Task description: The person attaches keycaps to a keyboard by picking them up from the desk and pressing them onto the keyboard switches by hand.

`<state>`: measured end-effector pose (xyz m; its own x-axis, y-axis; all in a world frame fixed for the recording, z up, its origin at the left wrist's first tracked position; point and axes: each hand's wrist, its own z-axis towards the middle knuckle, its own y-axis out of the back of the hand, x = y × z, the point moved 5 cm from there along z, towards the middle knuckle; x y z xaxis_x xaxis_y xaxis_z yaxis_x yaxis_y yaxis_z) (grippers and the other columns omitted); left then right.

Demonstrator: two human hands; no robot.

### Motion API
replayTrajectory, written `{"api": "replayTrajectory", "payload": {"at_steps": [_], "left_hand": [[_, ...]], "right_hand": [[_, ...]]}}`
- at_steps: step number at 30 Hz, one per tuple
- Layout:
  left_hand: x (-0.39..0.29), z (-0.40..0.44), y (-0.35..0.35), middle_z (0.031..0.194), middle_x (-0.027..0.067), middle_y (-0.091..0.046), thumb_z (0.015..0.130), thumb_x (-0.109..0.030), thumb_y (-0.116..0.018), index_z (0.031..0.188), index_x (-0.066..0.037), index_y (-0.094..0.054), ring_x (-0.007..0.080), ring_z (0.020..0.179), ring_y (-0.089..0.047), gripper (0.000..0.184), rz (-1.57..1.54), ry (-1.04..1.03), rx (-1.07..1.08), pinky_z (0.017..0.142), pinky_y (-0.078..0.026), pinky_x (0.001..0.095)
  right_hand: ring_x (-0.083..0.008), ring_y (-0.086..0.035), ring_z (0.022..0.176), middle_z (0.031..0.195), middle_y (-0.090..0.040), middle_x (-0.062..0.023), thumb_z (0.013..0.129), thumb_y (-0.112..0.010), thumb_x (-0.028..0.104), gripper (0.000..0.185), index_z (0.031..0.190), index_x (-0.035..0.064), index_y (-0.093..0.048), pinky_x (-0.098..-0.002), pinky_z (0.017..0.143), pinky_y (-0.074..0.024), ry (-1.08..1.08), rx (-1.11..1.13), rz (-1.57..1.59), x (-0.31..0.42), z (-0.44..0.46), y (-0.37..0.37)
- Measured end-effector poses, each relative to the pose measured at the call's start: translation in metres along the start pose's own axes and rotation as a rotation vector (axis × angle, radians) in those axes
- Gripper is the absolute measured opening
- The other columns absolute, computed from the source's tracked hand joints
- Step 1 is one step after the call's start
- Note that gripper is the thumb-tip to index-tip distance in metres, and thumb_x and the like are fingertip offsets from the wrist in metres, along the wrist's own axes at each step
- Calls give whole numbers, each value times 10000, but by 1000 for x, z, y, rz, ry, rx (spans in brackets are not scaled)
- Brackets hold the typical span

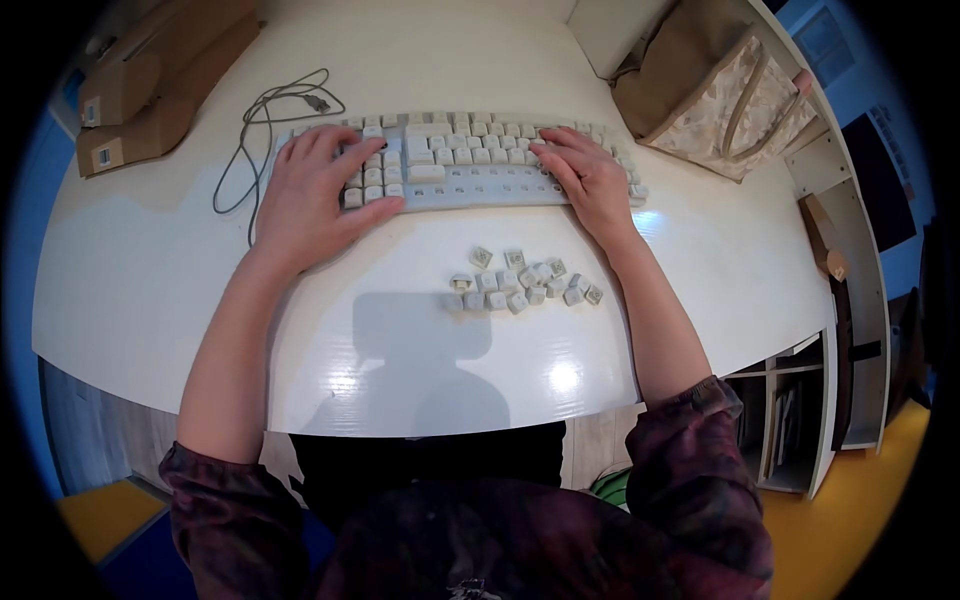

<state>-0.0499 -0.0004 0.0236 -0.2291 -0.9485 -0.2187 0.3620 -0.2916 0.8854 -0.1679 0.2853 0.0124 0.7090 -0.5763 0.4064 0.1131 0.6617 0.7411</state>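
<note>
A pale keyboard [427,173] lies across the white table, its number pad towards the left. Part of its near side has no keycaps and shows bare key sockets. My left hand [312,195] spans the keyboard's left end, thumb along the near edge and fingers over the far keys. A small dark spot shows by its index fingertip. Over the right part, my right hand [590,180] has its thumb and index finger brought together at a keycap; the fingers partly hide it. Several loose keycaps [497,300] lie in a cluster nearer to me, some turned over.
A thin cable [245,150] with a plug loops on the table [130,290] beside the keyboard's left end. Brown paper packages [150,110] stand at the back left. A patterned bag [735,110] leans at the back right, near shelving [825,375].
</note>
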Motion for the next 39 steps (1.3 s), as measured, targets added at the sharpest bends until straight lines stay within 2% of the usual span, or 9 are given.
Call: {"api": "replayTrajectory", "payload": {"at_steps": [5,14,17,21,27,30,36,37,39], "left_hand": [[4,-1,2,1321,117,-556,808,-428,-759,1322,-128,-630,320,1283,-467,608,-15,-19,-11,1118,-344,436],[17,-3,0,1350,118,-557,804,-402,-742,1289,-110,-626,307,1281,-491,578,22,53,-13,1141,-332,436],[24,-3,-4,1367,121,-551,792,-434,-747,1280,-113,-609,312,1300,-481,600,41,102,-46,1149,-326,441],[17,-2,-9,1355,127,-551,765,-462,-766,1280,-131,-595,321,1296,-481,636,91,124,-93,1143,-329,448],[16,0,-4,1285,107,-567,720,-491,-795,1239,-133,-608,318,1256,-492,657,63,156,-83,1121,-349,452],[20,1,-4,1242,94,-582,707,-514,-798,1203,-126,-629,308,1233,-501,651,37,152,-96,1123,-344,455],[16,0,-5,1281,91,-565,709,-428,-811,1208,-134,-616,309,1274,-482,611,41,147,-76,1099,-386,437],[16,0,-5,1282,92,-565,711,-429,-811,1208,-134,-616,309,1276,-481,610,42,147,-73,1098,-388,437],[18,1,-6,1283,93,-564,715,-429,-811,1210,-134,-616,310,1279,-480,608,46,143,-66,1096,-393,436]], "right_hand": [[-307,-561,1265,1146,-723,-86,961,-634,195,182,981,71,-766,-399,1033,-446,-43,-104,204,-10,-2,-1],[-334,-509,1292,1129,-718,-74,876,-687,136,119,853,37,-749,-439,1065,-412,97,279,340,19,-11,7],[-334,-516,1287,1146,-712,-83,892,-687,151,133,929,44,-756,-433,1067,-415,79,185,368,15,-8,6],[-337,-552,1244,1198,-688,-118,949,-642,234,241,1096,67,-735,-416,1035,-445,54,-60,-58,-7,-5,14],[-329,-617,1098,1151,-698,-127,961,-619,297,285,1060,61,-744,-399,926,-494,-43,-28,-134,-12,1,17],[-322,-619,1073,1073,-710,-122,929,-662,294,267,1026,61,-751,-405,913,-497,-208,52,-76,-14,3,22],[-322,-574,1156,1210,-654,-139,858,-744,314,359,1125,76,-719,-416,996,-456,182,51,-58,20,-4,12],[-325,-537,1241,1333,-603,-132,862,-743,332,420,1197,83,-696,-413,1048,-426,98,174,5,19,-5,5],[-323,-527,1275,1354,-601,-127,868,-738,348,436,1216,90,-695,-415,1056,-424,87,186,-46,17,-4,2]]}}
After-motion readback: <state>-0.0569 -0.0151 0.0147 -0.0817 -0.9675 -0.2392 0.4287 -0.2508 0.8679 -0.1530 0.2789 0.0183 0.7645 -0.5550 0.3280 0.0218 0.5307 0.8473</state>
